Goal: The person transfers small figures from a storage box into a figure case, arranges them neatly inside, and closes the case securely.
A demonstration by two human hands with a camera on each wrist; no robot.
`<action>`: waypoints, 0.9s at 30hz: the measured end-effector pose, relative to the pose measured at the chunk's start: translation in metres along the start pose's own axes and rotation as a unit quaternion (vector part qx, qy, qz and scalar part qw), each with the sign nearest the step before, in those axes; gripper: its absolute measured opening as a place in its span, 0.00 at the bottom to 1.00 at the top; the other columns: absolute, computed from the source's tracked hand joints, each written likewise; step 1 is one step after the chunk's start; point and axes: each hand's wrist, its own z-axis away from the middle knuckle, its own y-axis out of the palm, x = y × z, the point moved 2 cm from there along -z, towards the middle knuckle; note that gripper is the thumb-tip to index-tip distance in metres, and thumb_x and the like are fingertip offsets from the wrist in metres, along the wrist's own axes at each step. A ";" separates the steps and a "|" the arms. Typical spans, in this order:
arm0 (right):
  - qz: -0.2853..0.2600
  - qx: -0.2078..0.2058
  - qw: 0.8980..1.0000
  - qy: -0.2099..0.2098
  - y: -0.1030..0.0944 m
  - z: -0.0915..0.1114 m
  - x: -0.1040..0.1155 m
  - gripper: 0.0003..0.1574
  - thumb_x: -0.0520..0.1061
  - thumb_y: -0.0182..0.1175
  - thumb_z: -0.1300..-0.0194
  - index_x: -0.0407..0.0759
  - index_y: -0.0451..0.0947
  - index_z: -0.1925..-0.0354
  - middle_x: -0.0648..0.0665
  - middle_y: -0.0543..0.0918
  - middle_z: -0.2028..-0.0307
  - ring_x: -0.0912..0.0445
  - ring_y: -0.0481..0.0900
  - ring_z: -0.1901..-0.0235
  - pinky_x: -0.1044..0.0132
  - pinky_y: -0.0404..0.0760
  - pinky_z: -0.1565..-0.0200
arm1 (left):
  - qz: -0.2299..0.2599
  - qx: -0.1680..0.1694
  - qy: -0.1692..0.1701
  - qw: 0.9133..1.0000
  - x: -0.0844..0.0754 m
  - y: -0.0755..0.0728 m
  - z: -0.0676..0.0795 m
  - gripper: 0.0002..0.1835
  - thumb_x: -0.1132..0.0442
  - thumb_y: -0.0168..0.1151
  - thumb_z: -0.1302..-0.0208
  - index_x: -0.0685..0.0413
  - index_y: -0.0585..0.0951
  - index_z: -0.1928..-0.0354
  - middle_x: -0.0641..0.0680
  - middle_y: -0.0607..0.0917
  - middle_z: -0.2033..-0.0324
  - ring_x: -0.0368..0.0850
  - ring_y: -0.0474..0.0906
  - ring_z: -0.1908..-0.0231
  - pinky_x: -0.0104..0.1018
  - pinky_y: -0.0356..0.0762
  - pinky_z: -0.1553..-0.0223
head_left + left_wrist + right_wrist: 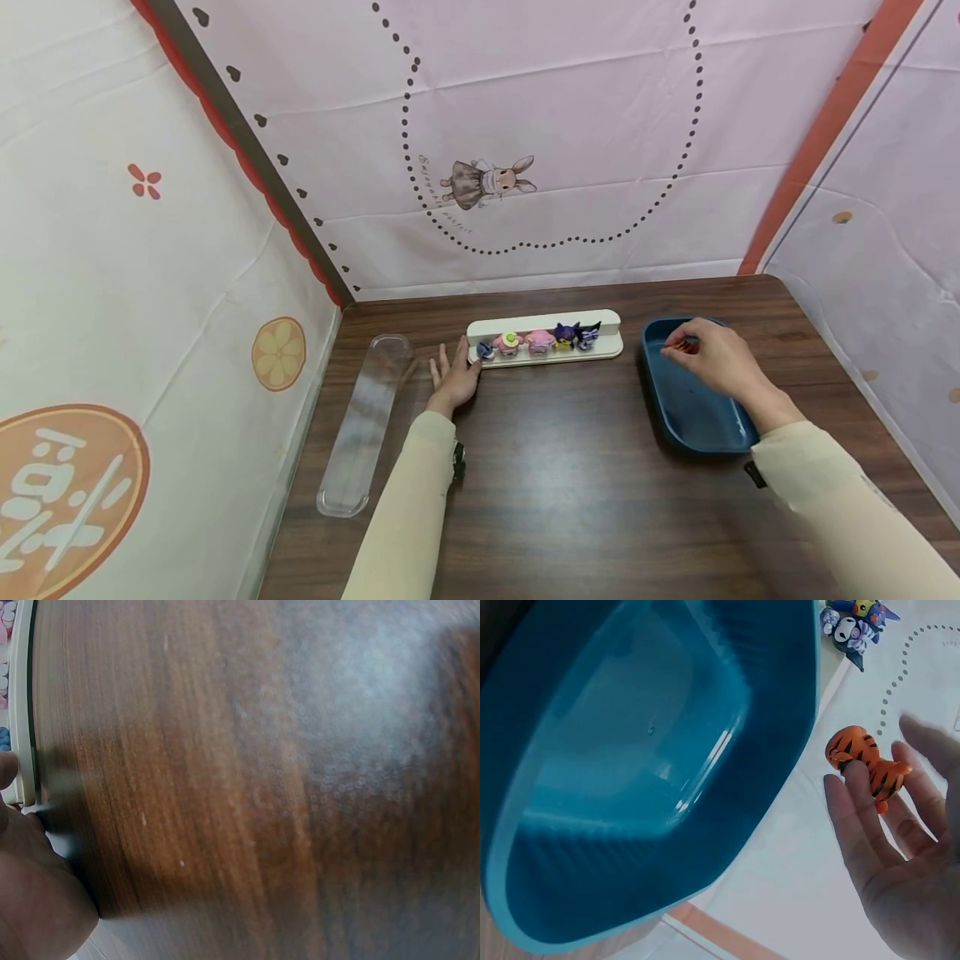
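Observation:
My right hand [716,358] is above the far part of a blue plastic tub [701,412]. Its fingers hold a small orange tiger figurine [862,761] with black stripes. On the left, my left hand [456,385] is spread at the left end of a white stepped display stand [513,327], its thumb against that end. A row of small figurines stands on it: a blue one [486,350] nearest my left hand, two pink ones [538,342], a purple and yellow one [565,335], and a purple and white one [588,337].
A long clear plastic cover [366,429] lies on the brown wooden table [555,467], left of my left arm. Printed cloth walls [585,100] rise behind the table and along both sides.

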 end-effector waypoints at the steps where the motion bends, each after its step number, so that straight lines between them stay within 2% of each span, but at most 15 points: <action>1: 0.001 0.000 1.000 -0.004 0.000 -0.001 0.001 0.07 0.43 0.70 0.32 0.42 0.87 0.58 0.39 0.86 0.59 0.48 0.82 0.64 0.53 0.79 0.64 | -0.002 0.001 -0.001 1.000 -0.001 0.000 0.000 0.38 0.42 0.38 0.19 0.37 0.40 0.16 0.40 0.42 0.16 0.53 0.18 0.18 0.56 0.08 0.24; 5: 0.003 0.008 1.000 -0.011 0.001 -0.006 0.005 0.06 0.40 0.66 0.29 0.41 0.85 0.55 0.40 0.86 0.61 0.49 0.81 0.65 0.52 0.78 0.62 | -0.003 0.002 -0.001 1.000 -0.003 -0.001 0.003 0.37 0.42 0.38 0.19 0.36 0.39 0.16 0.40 0.42 0.16 0.52 0.17 0.18 0.56 0.08 0.24; 10: 0.002 0.027 1.000 -0.003 0.002 -0.012 0.010 0.18 0.39 0.65 0.28 0.36 0.80 0.42 0.36 0.84 0.57 0.46 0.80 0.62 0.48 0.79 0.61 | 0.000 0.004 -0.002 1.000 -0.003 -0.002 0.005 0.37 0.42 0.37 0.18 0.36 0.38 0.16 0.40 0.40 0.16 0.50 0.15 0.18 0.54 0.07 0.24; 13: 0.005 0.030 1.000 -0.004 0.005 -0.015 0.011 0.23 0.39 0.66 0.30 0.34 0.79 0.39 0.34 0.82 0.54 0.45 0.80 0.60 0.46 0.79 0.60 | 0.006 -0.002 0.003 1.000 -0.005 -0.003 0.007 0.37 0.43 0.38 0.18 0.38 0.40 0.15 0.41 0.41 0.16 0.51 0.17 0.18 0.54 0.07 0.24; 17: 0.002 0.033 0.999 -0.004 0.009 -0.021 0.012 0.24 0.40 0.69 0.32 0.33 0.80 0.41 0.32 0.82 0.53 0.43 0.82 0.58 0.44 0.82 0.58 | 0.006 -0.008 0.008 1.000 -0.005 -0.003 0.008 0.37 0.44 0.39 0.18 0.40 0.41 0.15 0.44 0.43 0.16 0.54 0.18 0.18 0.55 0.08 0.24; 21: -0.010 0.039 0.999 0.009 0.012 -0.026 0.012 0.21 0.39 0.70 0.34 0.32 0.81 0.45 0.32 0.85 0.54 0.41 0.86 0.57 0.43 0.84 0.57 | 0.007 -0.003 0.005 1.000 -0.003 -0.002 0.005 0.37 0.43 0.39 0.19 0.38 0.41 0.16 0.43 0.42 0.16 0.52 0.17 0.18 0.55 0.07 0.24; 27: -0.017 0.052 0.998 0.004 0.018 -0.038 0.015 0.14 0.35 0.70 0.35 0.35 0.82 0.51 0.35 0.87 0.59 0.45 0.85 0.61 0.49 0.84 0.61 | 0.016 0.000 0.003 1.000 0.000 -0.001 0.002 0.37 0.42 0.39 0.19 0.36 0.40 0.16 0.40 0.41 0.16 0.48 0.13 0.19 0.54 0.06 0.24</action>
